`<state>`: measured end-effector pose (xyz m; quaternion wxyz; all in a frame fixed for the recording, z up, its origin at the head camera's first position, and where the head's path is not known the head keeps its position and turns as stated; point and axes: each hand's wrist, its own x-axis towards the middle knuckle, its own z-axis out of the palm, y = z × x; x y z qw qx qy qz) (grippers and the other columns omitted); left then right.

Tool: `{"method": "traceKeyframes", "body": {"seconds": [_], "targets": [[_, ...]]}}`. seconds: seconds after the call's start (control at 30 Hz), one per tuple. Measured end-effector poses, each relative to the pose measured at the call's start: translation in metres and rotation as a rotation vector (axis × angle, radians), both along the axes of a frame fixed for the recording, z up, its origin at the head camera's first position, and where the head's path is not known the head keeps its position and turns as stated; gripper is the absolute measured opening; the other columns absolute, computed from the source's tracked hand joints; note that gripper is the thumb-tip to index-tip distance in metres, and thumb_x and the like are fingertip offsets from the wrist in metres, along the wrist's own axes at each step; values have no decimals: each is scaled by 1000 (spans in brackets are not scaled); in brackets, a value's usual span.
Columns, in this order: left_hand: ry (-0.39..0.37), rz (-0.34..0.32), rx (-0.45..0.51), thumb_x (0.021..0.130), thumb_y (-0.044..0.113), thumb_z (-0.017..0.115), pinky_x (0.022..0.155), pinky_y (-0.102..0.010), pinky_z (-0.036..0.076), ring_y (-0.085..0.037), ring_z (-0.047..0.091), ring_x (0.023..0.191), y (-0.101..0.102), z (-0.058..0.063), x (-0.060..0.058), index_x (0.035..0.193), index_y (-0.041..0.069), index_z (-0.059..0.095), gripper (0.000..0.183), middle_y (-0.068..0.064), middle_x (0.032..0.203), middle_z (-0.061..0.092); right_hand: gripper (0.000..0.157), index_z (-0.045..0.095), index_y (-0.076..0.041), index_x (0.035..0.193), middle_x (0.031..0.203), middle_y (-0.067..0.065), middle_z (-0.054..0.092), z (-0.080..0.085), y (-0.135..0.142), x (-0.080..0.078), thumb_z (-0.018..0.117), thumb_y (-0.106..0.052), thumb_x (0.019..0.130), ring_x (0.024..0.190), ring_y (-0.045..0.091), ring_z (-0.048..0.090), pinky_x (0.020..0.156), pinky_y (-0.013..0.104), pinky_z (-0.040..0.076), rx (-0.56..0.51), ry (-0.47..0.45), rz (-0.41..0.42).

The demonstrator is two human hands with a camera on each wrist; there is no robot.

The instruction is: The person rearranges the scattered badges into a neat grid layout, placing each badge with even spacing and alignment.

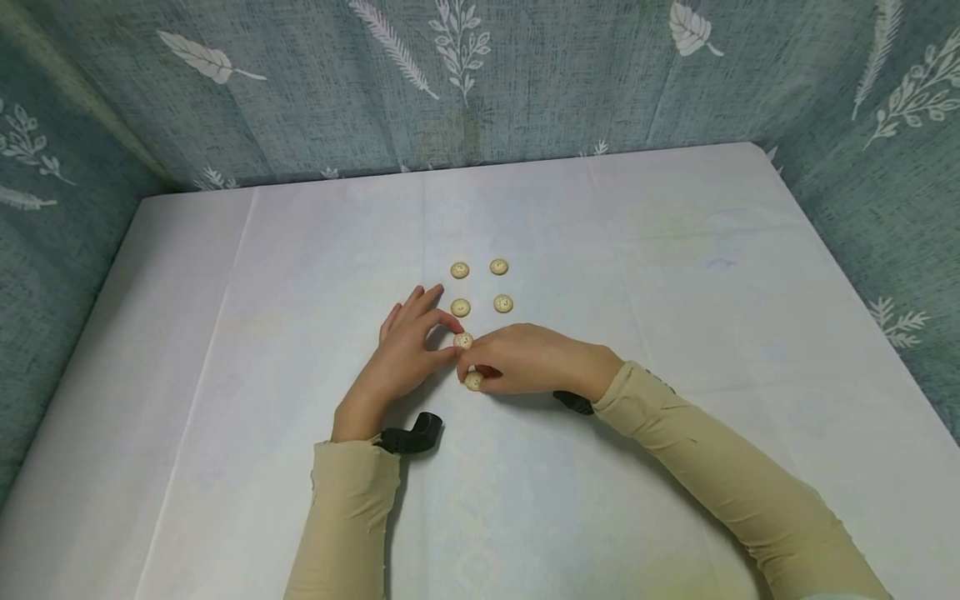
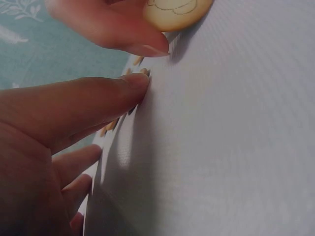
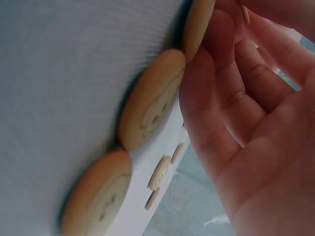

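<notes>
Several small round wooden discs, pale and printed with fine line drawings, lie on the white cloth. My left hand (image 1: 401, 354) curves its thumb and index finger around the edge of one disc (image 1: 463, 340), its other fingers spread. Beside it, my right hand (image 1: 532, 360) reaches across from the right, knuckles up, and pinches the nearest disc (image 1: 473, 381). In the left wrist view that disc (image 2: 178, 14) shows at a fingertip of the right hand. The left thumb (image 2: 113, 93) partly hides the discs behind it. Curled right fingers (image 3: 206, 98) stand close to the discs in the right wrist view.
Beyond the hands two pairs of discs lie in rows, one left disc (image 1: 461, 307) and one right disc (image 1: 503, 303) in the nearer pair. A white cloth (image 1: 225, 333) covers the table. Green leaf-patterned curtains (image 1: 525, 83) hang along its back and sides.
</notes>
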<state>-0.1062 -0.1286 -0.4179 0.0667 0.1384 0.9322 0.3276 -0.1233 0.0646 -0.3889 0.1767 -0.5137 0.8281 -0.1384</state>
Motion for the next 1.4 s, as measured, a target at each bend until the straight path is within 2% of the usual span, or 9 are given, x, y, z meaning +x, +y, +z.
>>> {"method": "traceKeyframes", "body": {"seconds": [0.37, 0.5, 0.6, 0.83, 0.93, 1.13, 1.4], "targets": [[0, -2, -7, 76, 25, 70, 105, -44, -1, -22, 6, 135, -1, 1, 0, 91, 21, 59, 19, -6, 145, 24, 18, 63, -20, 100, 70, -11, 49, 2, 4, -5, 53, -14, 85, 65, 4, 45, 63, 21, 37, -11, -29, -23], [5, -3, -4, 76, 27, 70, 105, -44, 0, -22, 6, 135, 0, 1, 0, 91, 21, 59, 20, -6, 144, 24, 19, 64, -19, 98, 67, -12, 49, 4, 7, -8, 52, -12, 85, 63, 3, 46, 63, 20, 38, 6, -53, -56], [9, -4, -4, 76, 29, 70, 105, -44, 0, -23, 6, 135, 0, 1, 0, 91, 21, 59, 20, -6, 144, 25, 18, 65, -19, 95, 65, -13, 50, 7, 10, -11, 52, -12, 85, 60, 2, 46, 62, 20, 39, 24, -84, -80], [7, 0, -12, 76, 31, 69, 105, -44, 0, -22, 6, 135, 0, 0, 0, 91, 22, 59, 20, -5, 145, 24, 11, 65, -19, 93, 70, -15, 55, 9, 14, -16, 58, -18, 85, 62, 1, 49, 62, 20, 41, 39, -137, -84], [9, 1, -12, 76, 31, 69, 105, -44, 0, -22, 6, 135, 1, 0, 0, 91, 22, 59, 20, -5, 145, 24, 7, 63, -20, 90, 69, -14, 55, 8, 16, -19, 61, -21, 83, 62, 2, 49, 62, 20, 42, 47, -147, -115], [9, 0, -9, 76, 30, 70, 105, -44, 0, -22, 6, 135, 1, -1, 0, 91, 22, 59, 20, -6, 145, 25, 7, 63, -19, 89, 71, -11, 55, 9, 26, -26, 59, -17, 83, 66, 6, 49, 63, 23, 41, 61, -153, -187], [3, 6, -11, 76, 30, 70, 105, -44, 0, -23, 5, 135, 1, -1, 0, 90, 21, 59, 20, -6, 145, 24, 9, 61, -17, 89, 74, -5, 54, 17, 41, -34, 57, -13, 82, 69, 11, 48, 64, 27, 40, 128, -243, -248]]}}
